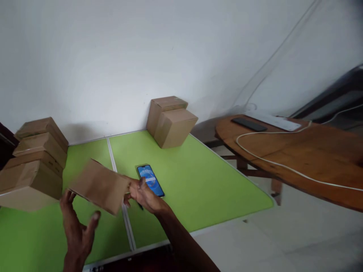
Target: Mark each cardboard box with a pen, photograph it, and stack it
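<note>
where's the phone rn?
Head view: the phone lies screen-up on the green table, just beyond the right hand, right of the table's centre seam.

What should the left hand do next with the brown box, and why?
Probably close the left hand onto the near side of the cardboard box. The right hand grips only its right end, the box hangs tilted above the green table, and the left palm is open just below it.

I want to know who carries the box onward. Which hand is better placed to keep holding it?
The right hand: its fingers already clasp the right end of the box above the green table. The left hand is open below it, probably not touching.
</note>
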